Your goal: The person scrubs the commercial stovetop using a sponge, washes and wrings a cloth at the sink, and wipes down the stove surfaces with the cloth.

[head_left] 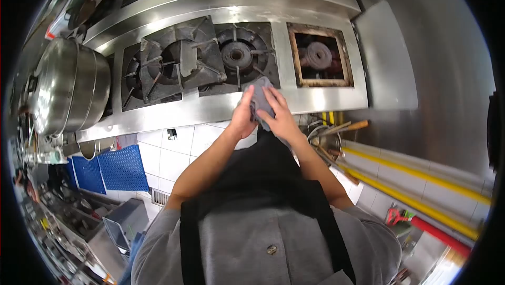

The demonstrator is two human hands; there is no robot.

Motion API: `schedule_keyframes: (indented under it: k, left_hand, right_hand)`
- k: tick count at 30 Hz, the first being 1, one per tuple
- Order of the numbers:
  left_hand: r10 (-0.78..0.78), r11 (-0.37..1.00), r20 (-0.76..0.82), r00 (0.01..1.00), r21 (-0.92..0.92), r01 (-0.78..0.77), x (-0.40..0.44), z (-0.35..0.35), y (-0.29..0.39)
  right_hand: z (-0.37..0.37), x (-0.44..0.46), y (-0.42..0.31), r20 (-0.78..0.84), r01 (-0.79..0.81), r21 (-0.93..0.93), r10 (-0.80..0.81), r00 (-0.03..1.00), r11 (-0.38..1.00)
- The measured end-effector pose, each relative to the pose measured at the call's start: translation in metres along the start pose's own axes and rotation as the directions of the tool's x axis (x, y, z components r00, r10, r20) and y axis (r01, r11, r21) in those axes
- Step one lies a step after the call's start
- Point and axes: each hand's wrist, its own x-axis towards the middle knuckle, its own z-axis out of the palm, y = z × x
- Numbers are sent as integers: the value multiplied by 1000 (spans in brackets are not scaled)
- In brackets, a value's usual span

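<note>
A crumpled grey cloth (261,100) is bunched between my two hands, just over the front edge of the steel stove (200,108). My left hand (243,115) closes on its left side, and my right hand (279,115) presses its right side with bent fingers. Beyond the cloth sits a burner (236,56) under its black grate. Another grate (181,59) lies tilted over the burners on the left, with a flat metal piece on it. To the right, a burner (318,55) shows inside a square, stained opening with no grate over it.
A large steel steamer pot (73,85) stands at the stove's left end. Yellow pipes (410,166) and a red cylinder (441,236) are at the right. A pot with wooden-handled tools (329,140) stands below the stove edge. Blue mats (123,169) lie at the lower left.
</note>
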Motion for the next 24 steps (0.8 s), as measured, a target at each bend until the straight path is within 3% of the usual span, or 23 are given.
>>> schedule_keyframes:
  k: [1,3,5,8,10,12,13,14,17,19,20,24]
  left_hand:
    - [71,997,34,997,17,-71,7,10,5]
    - [81,997,5,997,8,-81,23,18,19]
    - [203,979,118,972,1,-205,44,17,28]
    - [302,948,-30,953,112,-297,69,9,50]
    - [376,921,-114,920,158,-357,68,12,65]
    - [485,776,-26,874,474,-417,39,23,78]
    - [459,767,-14,888,512,-388,28,21,79]
    - [435,822,-28,900,421,-384,21,12,71]
    - [406,805,-132,905,519,-286,-6,-8,43]
    - [311,866,-236,921,469,-173,-23,-25,19]
    - [276,886,-264,924,444,-137,-32,-30,13]
    - [177,903,-267,947,426,-48,-46,-33,16]
  right_hand:
    - [1,15,9,18,25,8,-25,1000,1000]
    - [1,46,32,-10,-25,249,28,1000,968]
    - [-6,91,40,19,4,248,-9,1000,969]
    - [-2,169,56,23,279,272,-296,955,921]
    - [6,228,66,-12,396,258,-406,914,881]
    - [12,287,68,12,495,134,-500,866,859]
    - [20,316,71,40,536,82,-540,840,840]
    - [35,344,81,77,574,46,-576,814,818]
    - [97,395,113,178,591,26,-585,791,807]
    - [138,408,137,356,639,-21,-592,723,769]
    - [146,409,136,388,556,-29,-503,772,831]
    - [144,400,126,418,555,-206,-441,794,806]
